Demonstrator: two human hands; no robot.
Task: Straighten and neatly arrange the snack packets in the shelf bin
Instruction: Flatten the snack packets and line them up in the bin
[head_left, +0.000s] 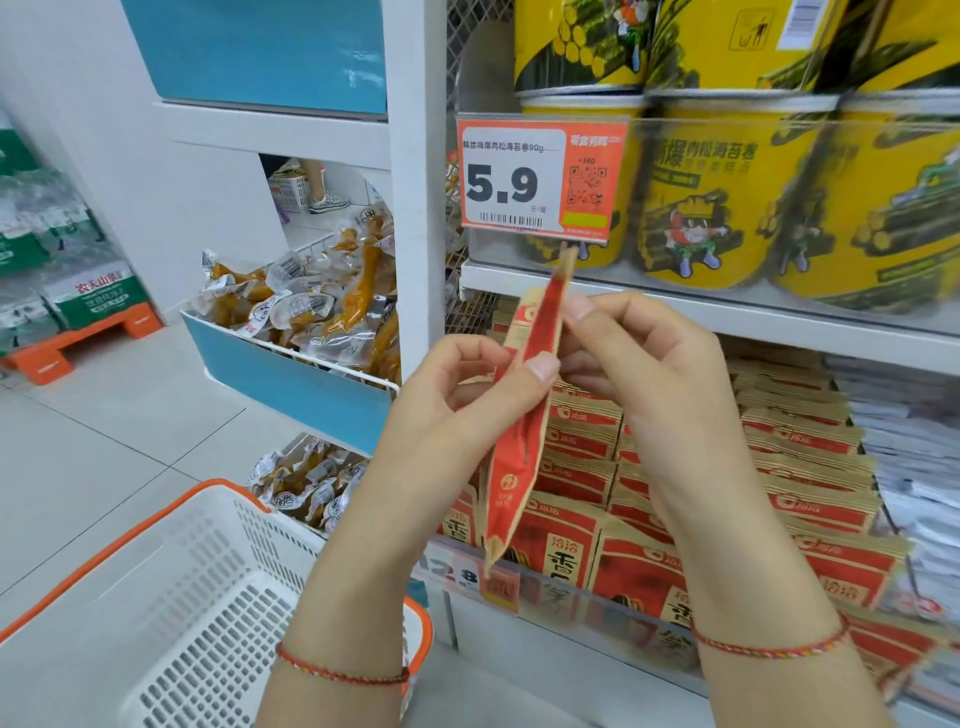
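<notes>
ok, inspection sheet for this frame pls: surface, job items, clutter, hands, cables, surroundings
Surface: white shelf above the bin; the bin's clear front lip carries a blurred price label.
Job's things: red and tan snack packet held edge-on, upright, in front of the bin; matching packets stand in rows inside.
Clutter: nothing seen.
Hands: left hand pinches the packet's middle; right hand pinches its upper part.
Cables: nothing seen.
Surroundings: yellow tubs on the shelf above, price tag reading 5.9, white basket with orange rim at lower left, blue-fronted bins of clear-wrapped snacks, bottled water packs at far left.
</notes>
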